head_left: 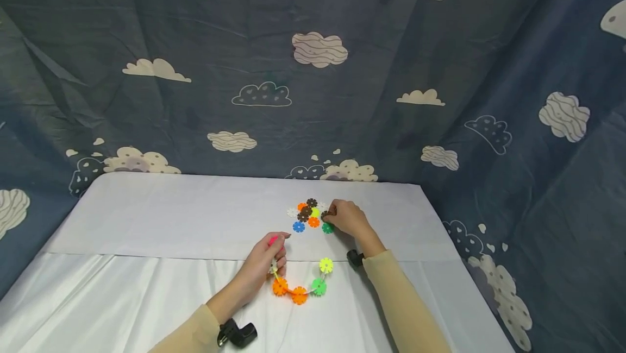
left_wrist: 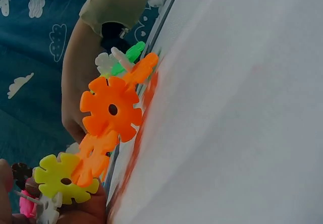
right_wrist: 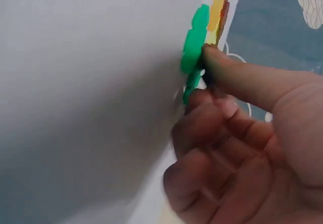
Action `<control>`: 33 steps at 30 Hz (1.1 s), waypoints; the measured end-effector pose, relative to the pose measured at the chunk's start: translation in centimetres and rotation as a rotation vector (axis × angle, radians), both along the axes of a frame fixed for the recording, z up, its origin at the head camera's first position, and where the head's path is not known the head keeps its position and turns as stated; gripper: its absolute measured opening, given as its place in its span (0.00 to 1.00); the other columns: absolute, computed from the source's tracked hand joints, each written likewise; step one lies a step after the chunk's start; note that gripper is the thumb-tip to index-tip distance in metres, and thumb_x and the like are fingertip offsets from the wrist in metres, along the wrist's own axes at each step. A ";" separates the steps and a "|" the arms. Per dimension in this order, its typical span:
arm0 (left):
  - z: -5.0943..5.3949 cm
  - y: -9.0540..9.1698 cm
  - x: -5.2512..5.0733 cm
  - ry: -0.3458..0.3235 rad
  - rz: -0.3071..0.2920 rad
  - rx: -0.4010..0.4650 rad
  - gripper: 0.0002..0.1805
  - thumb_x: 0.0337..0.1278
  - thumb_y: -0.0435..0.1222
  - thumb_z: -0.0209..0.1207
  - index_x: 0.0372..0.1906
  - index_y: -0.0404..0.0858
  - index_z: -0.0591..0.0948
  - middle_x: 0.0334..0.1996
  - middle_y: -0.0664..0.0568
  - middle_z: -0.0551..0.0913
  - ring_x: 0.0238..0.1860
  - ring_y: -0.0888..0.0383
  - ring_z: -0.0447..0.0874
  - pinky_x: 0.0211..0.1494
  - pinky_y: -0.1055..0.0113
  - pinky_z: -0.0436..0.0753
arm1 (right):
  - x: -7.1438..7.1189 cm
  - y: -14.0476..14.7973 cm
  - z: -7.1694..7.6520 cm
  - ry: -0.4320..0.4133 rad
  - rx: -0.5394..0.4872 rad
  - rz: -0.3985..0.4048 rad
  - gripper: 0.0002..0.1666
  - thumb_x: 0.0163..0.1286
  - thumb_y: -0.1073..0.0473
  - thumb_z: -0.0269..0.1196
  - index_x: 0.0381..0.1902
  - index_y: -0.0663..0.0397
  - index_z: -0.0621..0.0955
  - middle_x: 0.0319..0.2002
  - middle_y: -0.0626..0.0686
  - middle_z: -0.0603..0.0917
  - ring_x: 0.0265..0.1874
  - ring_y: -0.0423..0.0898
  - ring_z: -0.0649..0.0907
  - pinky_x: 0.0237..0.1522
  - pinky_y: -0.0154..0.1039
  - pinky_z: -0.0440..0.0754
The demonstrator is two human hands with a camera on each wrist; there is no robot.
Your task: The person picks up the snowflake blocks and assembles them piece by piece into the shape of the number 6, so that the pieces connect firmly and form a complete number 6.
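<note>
My left hand holds one end of a curved chain of interlocking flower-shaped plastic discs, pinching around a pink disc. The chain hangs in a U, with orange discs, a green disc and a yellow-green end disc. In the left wrist view, a yellow disc and a white disc lie close to the fingers, and a dark brown disc shows above the pink one. At the loose pile, my right hand pinches a dark brown disc between thumb and finger.
Loose discs lie beyond the chain: a blue disc, an orange disc, a darker green disc, plus several brown, white and yellow ones. A white cloth covers the table. Behind hangs a dark blue curtain with cloud prints.
</note>
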State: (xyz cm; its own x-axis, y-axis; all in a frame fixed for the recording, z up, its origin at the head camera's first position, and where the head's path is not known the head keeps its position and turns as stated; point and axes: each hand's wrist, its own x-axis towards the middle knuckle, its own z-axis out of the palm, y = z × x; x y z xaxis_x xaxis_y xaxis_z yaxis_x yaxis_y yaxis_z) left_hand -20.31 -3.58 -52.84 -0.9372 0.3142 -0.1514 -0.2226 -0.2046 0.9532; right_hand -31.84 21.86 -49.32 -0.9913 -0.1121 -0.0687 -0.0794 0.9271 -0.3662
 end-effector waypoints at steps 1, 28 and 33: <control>0.0 0.0 0.0 0.003 0.003 0.000 0.27 0.85 0.48 0.50 0.72 0.33 0.69 0.30 0.54 0.68 0.28 0.58 0.67 0.31 0.68 0.77 | 0.3 0.0 0.1 0.001 -0.039 0.008 0.13 0.73 0.50 0.71 0.37 0.52 0.84 0.30 0.51 0.84 0.28 0.45 0.78 0.32 0.38 0.74; 0.9 -0.1 0.5 0.165 -0.056 -0.039 0.19 0.87 0.42 0.47 0.70 0.37 0.69 0.29 0.53 0.69 0.28 0.62 0.68 0.31 0.74 0.74 | 8.1 -4.4 3.8 -0.051 -0.557 0.389 0.18 0.80 0.55 0.63 0.35 0.66 0.84 0.22 0.47 0.79 0.20 0.38 0.74 0.24 0.31 0.73; 0.7 -0.2 0.5 0.170 -0.072 -0.051 0.20 0.86 0.43 0.48 0.69 0.36 0.69 0.28 0.53 0.70 0.27 0.62 0.68 0.31 0.74 0.74 | 8.3 -4.8 3.7 -0.017 -0.504 0.425 0.16 0.81 0.57 0.62 0.35 0.63 0.84 0.22 0.46 0.78 0.19 0.36 0.73 0.23 0.30 0.72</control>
